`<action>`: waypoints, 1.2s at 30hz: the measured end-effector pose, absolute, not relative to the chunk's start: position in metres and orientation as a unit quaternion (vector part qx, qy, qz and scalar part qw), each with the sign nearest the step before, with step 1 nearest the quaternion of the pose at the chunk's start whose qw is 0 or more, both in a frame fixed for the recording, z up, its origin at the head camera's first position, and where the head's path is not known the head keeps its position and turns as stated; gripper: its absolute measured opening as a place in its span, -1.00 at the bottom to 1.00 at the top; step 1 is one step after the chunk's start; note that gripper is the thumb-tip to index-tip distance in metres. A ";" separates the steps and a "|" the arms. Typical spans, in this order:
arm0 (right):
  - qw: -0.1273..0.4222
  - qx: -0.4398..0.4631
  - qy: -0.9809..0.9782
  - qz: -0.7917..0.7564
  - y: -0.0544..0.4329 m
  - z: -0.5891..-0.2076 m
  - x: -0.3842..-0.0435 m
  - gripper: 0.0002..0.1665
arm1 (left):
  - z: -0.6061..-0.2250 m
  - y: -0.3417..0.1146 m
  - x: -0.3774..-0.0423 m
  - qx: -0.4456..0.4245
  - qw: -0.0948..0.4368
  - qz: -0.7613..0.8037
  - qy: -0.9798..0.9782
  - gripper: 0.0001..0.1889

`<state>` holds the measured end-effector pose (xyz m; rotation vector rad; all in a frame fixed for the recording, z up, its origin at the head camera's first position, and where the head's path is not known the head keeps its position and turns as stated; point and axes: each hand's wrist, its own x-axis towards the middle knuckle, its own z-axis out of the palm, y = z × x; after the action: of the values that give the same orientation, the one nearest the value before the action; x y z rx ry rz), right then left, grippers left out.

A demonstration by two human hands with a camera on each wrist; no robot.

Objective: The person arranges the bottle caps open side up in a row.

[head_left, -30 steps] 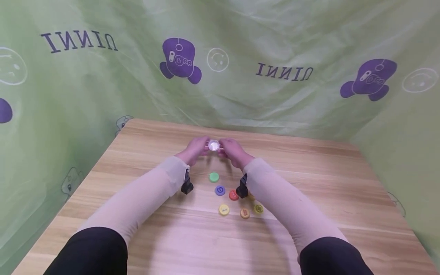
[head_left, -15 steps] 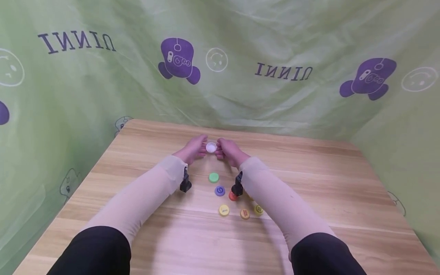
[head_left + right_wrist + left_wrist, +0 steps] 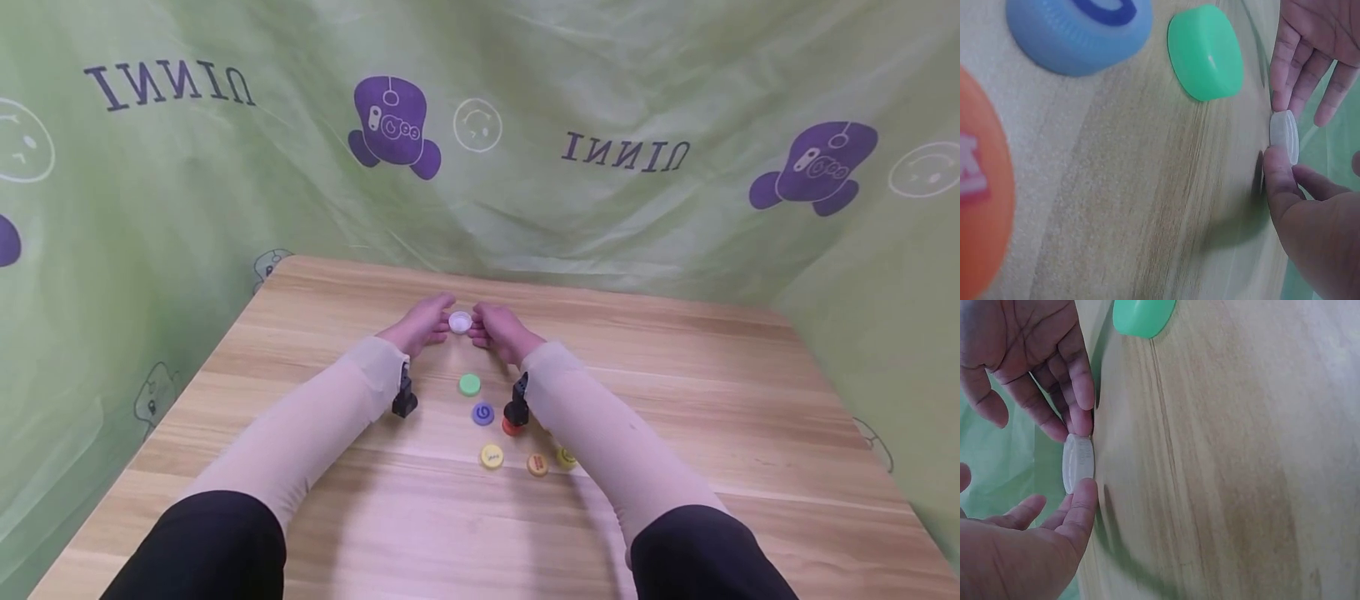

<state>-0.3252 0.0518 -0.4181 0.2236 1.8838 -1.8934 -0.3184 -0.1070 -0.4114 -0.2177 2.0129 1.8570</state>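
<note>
A white bottle cap (image 3: pixel 461 322) lies hollow side up near the back of the table, between both hands. My left hand (image 3: pixel 422 325) is at its left with fingers fairly straight, fingertips right at the rim. From the right, my right hand (image 3: pixel 504 330) faces it the same way, thumb raised off the cap. The left wrist view has the cap (image 3: pixel 1079 464) flanked by the fingertips of both hands, palms turned up and inward. In the right wrist view, fingertips also meet both sides of the cap (image 3: pixel 1284 137).
Nearer the body lie a green cap (image 3: pixel 469 384), a blue cap (image 3: pixel 483 413), a yellow cap (image 3: pixel 491 457) and an orange cap (image 3: pixel 537 464). A red cap (image 3: pixel 512 427) and another yellow cap (image 3: pixel 566 457) are partly covered by the right arm and its camera. A green curtain (image 3: pixel 525 225) hangs behind the table.
The white cap has shifted slightly left and down in the head view. The fingers, more curled about it a second ago, have straightened. Little has moved in the last half second.
</note>
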 end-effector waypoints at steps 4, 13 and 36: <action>0.230 0.079 0.685 -0.687 0.053 -0.418 -0.326 -0.56 | -0.410 -0.106 -0.319 -0.080 0.200 0.659 0.720 -0.39; 0.235 0.078 0.694 -0.676 0.058 -0.415 -0.322 -0.59 | -0.412 -0.109 -0.315 -0.075 0.208 0.655 0.722 -0.40; 0.324 -0.060 0.784 -0.526 0.094 -0.407 -0.287 -0.56 | -0.414 -0.112 -0.270 -0.010 0.266 0.609 0.747 -0.47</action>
<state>-0.2873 0.0942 -0.4075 -0.1565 2.0566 -1.3790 -0.2698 -0.1117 -0.4137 -0.0263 2.0182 1.6444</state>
